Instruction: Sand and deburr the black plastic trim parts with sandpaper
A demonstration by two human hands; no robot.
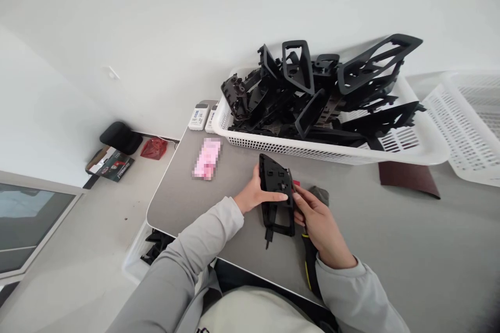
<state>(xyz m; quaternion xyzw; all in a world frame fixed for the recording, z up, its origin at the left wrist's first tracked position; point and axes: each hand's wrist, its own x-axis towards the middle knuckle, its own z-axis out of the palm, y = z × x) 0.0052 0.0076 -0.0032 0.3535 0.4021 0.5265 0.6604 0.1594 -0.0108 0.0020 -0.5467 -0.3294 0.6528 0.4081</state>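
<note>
My left hand [255, 192] grips a black plastic trim frame [275, 174] by its left side, with the thumb lying across its face. The frame is tilted up above the grey table and has an opening in its lower half. At its right edge, my right hand [320, 221] pinches a thin brown strip [294, 186] that looks like sandpaper, mostly covered by the fingers. Beneath that hand lies a tool with a black and yellow handle [310, 265]; its far end is hidden. A crumpled grey-green cloth [320, 194] sits just behind the right hand.
A white plastic basket [332, 154] heaped with black trim parts stands against the wall. Another white basket [469, 161] is to its right. A dark red-brown sheet [408, 179], a pink blurred item [208, 158] and white boxes [199, 117] rest on the table [172, 187]. Below left is a bin [135, 255].
</note>
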